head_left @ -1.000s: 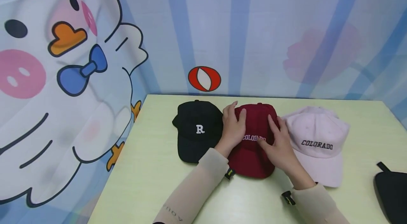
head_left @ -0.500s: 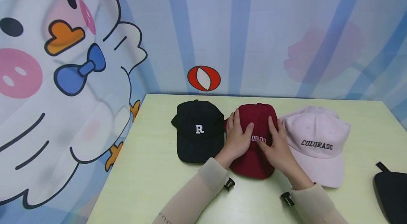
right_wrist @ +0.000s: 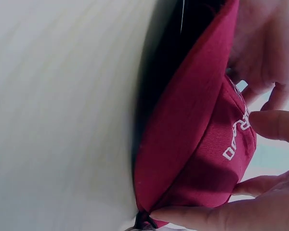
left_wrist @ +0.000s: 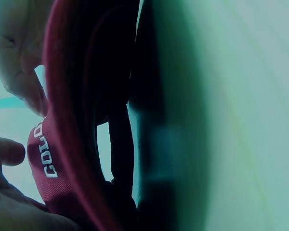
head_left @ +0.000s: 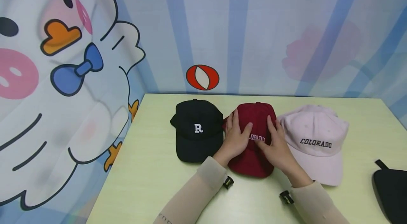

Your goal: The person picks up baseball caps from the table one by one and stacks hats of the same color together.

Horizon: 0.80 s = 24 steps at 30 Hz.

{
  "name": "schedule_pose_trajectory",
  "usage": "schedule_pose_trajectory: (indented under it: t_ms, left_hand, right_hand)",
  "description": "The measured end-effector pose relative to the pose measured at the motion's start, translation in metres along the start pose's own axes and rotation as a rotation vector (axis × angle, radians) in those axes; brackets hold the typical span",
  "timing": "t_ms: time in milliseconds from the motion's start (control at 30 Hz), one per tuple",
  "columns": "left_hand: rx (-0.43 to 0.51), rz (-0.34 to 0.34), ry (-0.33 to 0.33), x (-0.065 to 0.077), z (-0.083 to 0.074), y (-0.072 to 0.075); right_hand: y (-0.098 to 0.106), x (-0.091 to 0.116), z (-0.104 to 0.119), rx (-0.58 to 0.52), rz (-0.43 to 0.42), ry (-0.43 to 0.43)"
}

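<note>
A dark red baseball cap [head_left: 256, 119] with COLORADO in white letters sits on the table between two other caps, its brim toward the person. Both hands are on it. The left hand [head_left: 235, 139] lies along its left side, fingers extended, with the thumb across the front over part of the lettering. On the opposite side rests the right hand [head_left: 279, 148], fingers fairly straight and thumb near the lettering. From the left wrist view the cap's brim [left_wrist: 62, 110] stands raised off the table at its front edge. The right wrist view shows right-hand fingers [right_wrist: 192, 216] along the cap's side.
On the left lies a black cap [head_left: 198, 118] with a white R, close to the left hand. A pale pink cap [head_left: 314, 128] sits right of the right hand. A black pouch [head_left: 391, 188] lies at the right edge of the pale yellow table [head_left: 133, 167].
The left hand has shifted slightly right and down over the red cap, its thumb now covering more letters. The right hand and the caps have stayed about where they were.
</note>
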<state>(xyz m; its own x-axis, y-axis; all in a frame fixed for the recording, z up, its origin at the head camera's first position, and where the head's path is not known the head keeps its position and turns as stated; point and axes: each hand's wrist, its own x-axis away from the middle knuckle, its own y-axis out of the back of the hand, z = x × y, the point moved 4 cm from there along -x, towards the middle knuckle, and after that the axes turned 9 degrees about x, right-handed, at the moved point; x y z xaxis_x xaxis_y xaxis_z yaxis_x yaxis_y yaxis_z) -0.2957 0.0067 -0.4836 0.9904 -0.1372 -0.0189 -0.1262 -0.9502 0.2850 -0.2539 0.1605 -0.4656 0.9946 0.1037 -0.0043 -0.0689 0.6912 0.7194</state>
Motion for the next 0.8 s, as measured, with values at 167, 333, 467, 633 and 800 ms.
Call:
schedule_pose_trajectory:
  t_ms: [167, 333, 467, 633, 800]
  left_hand:
    - [0.006, 0.013, 0.022, -0.0008, 0.0011, 0.0016]
    - [0.014, 0.012, 0.033, -0.001, 0.0013, 0.0028]
    - [0.009, 0.012, 0.028, -0.0007, 0.0013, 0.0021]
    - [0.013, 0.005, 0.027, -0.0008, 0.0008, 0.0022]
    - [0.01, -0.003, 0.026, -0.0016, 0.0005, 0.0029]
  right_hand:
    - [0.0009, -0.0007, -0.0023, -0.017, 0.004, -0.006]
    - [0.0018, -0.0024, -0.0042, -0.031, 0.007, -0.013]
    - [0.0018, -0.0026, -0.0049, -0.03, -0.001, -0.012]
    - [0.0015, -0.0033, -0.0048, -0.041, -0.008, -0.001]
    - [0.0041, -0.003, -0.0058, -0.037, 0.006, -0.007]
